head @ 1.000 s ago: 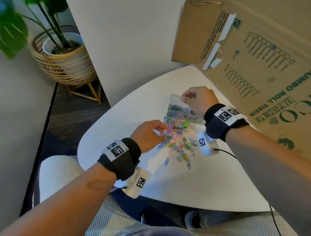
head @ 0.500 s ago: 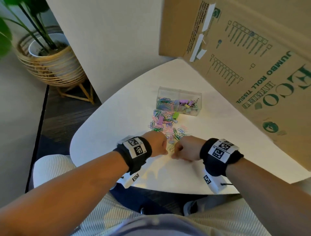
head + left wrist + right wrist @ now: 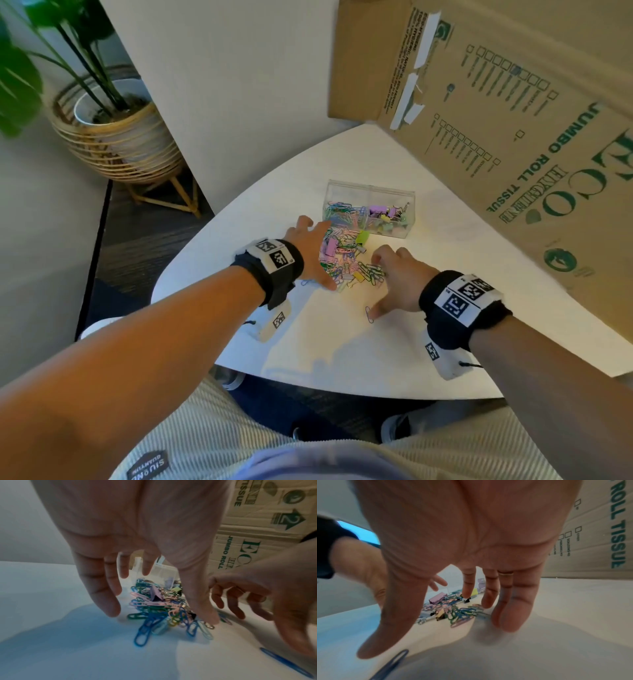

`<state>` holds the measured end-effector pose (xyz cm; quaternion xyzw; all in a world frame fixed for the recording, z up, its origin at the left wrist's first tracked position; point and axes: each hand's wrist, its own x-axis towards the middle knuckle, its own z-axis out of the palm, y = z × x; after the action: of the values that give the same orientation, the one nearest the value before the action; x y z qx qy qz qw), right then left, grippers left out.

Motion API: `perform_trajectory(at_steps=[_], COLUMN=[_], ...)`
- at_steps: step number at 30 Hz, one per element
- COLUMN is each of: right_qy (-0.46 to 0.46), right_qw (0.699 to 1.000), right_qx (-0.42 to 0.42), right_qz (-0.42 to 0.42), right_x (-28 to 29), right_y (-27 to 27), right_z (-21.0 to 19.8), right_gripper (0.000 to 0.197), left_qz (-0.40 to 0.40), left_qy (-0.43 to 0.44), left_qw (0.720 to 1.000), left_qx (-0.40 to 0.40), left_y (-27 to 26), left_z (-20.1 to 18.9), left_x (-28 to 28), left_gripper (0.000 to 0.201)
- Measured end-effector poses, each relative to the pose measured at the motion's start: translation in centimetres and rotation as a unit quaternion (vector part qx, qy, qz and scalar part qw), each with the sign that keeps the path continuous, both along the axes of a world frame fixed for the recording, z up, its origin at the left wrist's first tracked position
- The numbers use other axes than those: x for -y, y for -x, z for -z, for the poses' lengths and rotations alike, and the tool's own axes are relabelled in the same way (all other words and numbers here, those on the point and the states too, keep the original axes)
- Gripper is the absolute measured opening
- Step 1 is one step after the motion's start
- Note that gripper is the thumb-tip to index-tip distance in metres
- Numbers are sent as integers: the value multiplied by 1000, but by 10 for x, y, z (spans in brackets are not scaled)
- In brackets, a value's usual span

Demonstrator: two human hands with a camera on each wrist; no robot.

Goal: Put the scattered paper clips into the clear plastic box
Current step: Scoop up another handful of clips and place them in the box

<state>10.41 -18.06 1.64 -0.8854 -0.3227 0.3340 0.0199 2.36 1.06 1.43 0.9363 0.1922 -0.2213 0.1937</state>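
A heap of coloured paper clips (image 3: 346,260) mixed with a few binder clips lies on the white table (image 3: 342,349), just in front of the clear plastic box (image 3: 370,212). The box holds clips in two compartments. My left hand (image 3: 311,250) spreads open along the heap's left side, fingers straight and tips on the table (image 3: 109,601). My right hand (image 3: 394,281) spreads open on the heap's right side (image 3: 505,608). One blue paper clip (image 3: 369,314) lies apart by my right thumb (image 3: 397,657). Neither hand holds anything.
A large cardboard carton (image 3: 513,137) printed "JUMBO ROLL TISSUE" leans over the table's right and far side. A beige wall panel (image 3: 222,102) stands behind the table. A potted plant in a wicker basket (image 3: 116,137) sits on the floor at the left.
Both hands went from curled fists near the table's front edge to spread fingers either side of the heap. The clips now lie bunched closer together. One second ago my right hand was at the box.
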Motion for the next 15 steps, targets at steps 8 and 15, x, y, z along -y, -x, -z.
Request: perform_trajectory(at_steps=[8,15], right_qy=[-59,-60], right_qw=[996,994], right_qx=[15,34], right_qz=[64,89], right_x=[-16,-16], right_y=[-6,-17], right_z=[12,11], right_gripper=[80,107], left_qz=[10,-24], left_qy=[7,69], left_qw=[1000,996], left_qx=[-18,47], left_y=[-16,-1], left_z=[7,9], left_x=[3,-9], left_gripper=[98,100])
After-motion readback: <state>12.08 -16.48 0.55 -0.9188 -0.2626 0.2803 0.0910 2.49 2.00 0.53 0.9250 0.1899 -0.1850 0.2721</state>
